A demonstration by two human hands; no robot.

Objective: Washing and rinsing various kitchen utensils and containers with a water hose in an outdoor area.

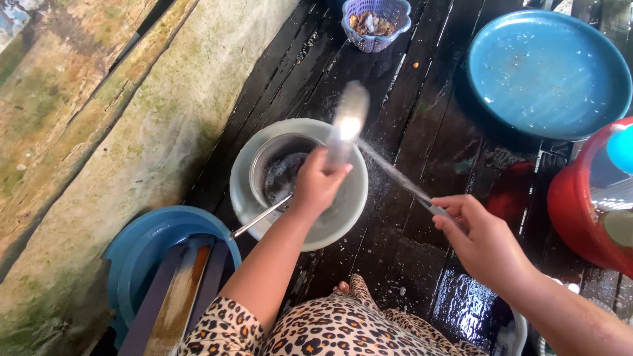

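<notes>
My left hand [318, 186] is closed around a silvery object [347, 118], too blurred by motion to identify, held upright over a pale plastic basin [347, 209]. My right hand [476, 238] grips the near end of a thin metal blade [394, 174]. The blade slants up and left until its tip reaches the silvery object. Inside the basin sits a metal pot [280, 165] with dark wet contents, and its long handle [258, 219] sticks out to the lower left. My leopard-print clothing [330, 329] fills the bottom of the view.
Dark wet wooden planks [422, 118] form the floor. A large blue basin [550, 69] lies at the top right and a red container [583, 211] at the right edge. A purple basket [376, 23] of scraps sits at the top. A blue basin [142, 247] with a board across it is at the lower left, beside a mossy wall [99, 132].
</notes>
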